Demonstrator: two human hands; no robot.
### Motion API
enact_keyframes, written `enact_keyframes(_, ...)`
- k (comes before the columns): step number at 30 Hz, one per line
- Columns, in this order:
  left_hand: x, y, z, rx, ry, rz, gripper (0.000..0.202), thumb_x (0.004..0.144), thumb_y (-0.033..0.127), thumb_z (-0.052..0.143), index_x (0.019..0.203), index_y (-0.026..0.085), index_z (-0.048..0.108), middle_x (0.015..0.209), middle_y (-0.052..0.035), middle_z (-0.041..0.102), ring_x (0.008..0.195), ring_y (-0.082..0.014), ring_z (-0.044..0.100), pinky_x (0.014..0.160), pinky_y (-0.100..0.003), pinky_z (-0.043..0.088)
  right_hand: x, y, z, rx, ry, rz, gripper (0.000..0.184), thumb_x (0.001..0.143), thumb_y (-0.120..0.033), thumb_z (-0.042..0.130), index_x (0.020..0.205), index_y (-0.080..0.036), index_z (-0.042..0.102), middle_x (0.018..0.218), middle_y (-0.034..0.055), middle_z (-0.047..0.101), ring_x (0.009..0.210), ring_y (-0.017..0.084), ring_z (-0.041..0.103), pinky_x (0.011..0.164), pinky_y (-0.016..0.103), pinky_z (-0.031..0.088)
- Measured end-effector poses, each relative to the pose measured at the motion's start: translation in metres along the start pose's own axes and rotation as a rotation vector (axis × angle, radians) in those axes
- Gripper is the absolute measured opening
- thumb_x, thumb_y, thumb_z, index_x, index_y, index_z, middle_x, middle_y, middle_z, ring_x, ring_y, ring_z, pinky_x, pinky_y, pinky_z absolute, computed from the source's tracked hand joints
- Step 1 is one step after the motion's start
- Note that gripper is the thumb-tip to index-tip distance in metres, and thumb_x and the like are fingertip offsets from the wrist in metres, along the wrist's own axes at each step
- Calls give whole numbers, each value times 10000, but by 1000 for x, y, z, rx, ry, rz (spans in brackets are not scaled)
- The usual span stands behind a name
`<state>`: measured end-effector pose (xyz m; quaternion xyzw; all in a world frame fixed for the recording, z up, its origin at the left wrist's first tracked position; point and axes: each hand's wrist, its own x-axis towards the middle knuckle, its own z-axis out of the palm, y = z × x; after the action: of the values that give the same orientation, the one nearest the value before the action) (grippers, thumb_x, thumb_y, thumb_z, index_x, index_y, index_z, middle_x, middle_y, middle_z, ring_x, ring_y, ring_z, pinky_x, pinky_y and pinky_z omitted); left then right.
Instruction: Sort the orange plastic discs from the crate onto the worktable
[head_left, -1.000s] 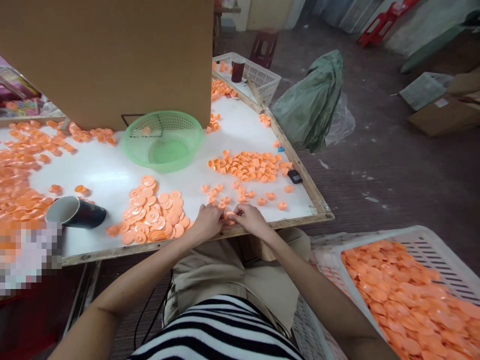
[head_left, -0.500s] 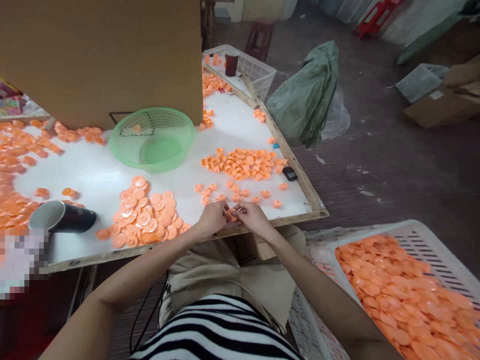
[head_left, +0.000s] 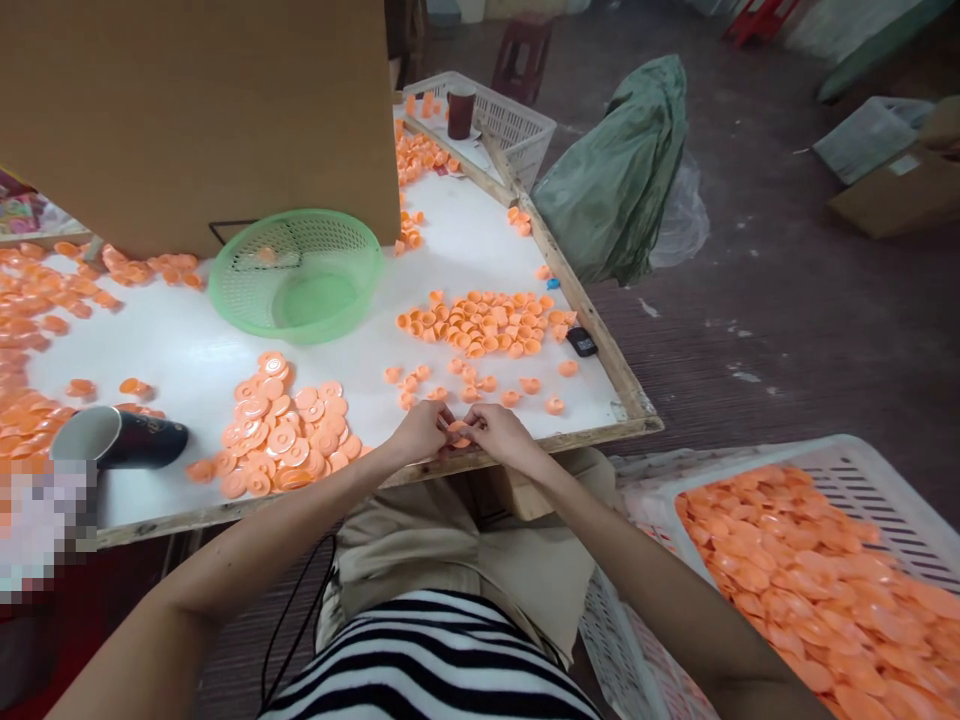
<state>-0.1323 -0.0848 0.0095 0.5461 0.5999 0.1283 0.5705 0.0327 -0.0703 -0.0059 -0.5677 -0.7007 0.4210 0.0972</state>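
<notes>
At the table's front edge, my left hand and my right hand are closed on one small orange plastic disc, pinched between the fingertips of both. Whether a second piece is joined to it cannot be made out. Left of my hands lies a heap of flat orange discs with ringed centres. Just beyond my fingers are several loose orange cup-shaped pieces, and farther back a larger pile of the same cups.
A green plastic basket stands against a cardboard box. A dark mug lies on its side at left. Wooden strips border the table, with a small black object beside one. At lower right, a white crate holds many orange discs.
The disc between my fingertips has turned slightly and now shows a flatter face. Both hands stay at the table edge. The view has shifted a little.
</notes>
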Motion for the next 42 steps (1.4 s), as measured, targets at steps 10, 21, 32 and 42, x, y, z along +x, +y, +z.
enact_keyframes(10, 20, -5, -1, 60, 98, 71, 71, 823, 111, 581, 890, 133, 577, 680, -38, 689, 557, -134, 662, 536, -201, 478, 3, -4, -3, -20, 35, 107, 106, 885, -226, 601, 791, -177, 607, 749, 24, 682, 674, 152, 627, 608, 232, 391)
enact_keyframes(21, 32, 13, -13, 155, -152, -85, 183, 738, 49, 602, 866, 153, 522, 605, -17, 657, 526, -185, 683, 461, -196, 463, 24, -13, -18, -143, -231, 205, 209, 680, -59, 659, 540, -184, 567, 510, 11, 622, 523, 155, 602, 504, 222, 365)
enact_keyframes(32, 39, 21, -15, 263, -168, -96, 122, 736, 38, 573, 810, 131, 545, 626, -45, 668, 474, -173, 664, 424, -179, 427, 28, -20, -22, -72, -284, 292, 202, 678, -4, 573, 573, -177, 572, 500, 9, 627, 450, 139, 583, 488, 218, 379)
enact_keyframes(42, 27, 14, -11, 88, -77, -86, 64, 867, 179, 564, 863, 152, 506, 592, -37, 656, 560, -194, 700, 512, -226, 524, 10, -13, -12, 101, -190, 243, 209, 835, -141, 579, 628, -167, 566, 619, 49, 689, 463, 141, 605, 463, 210, 411)
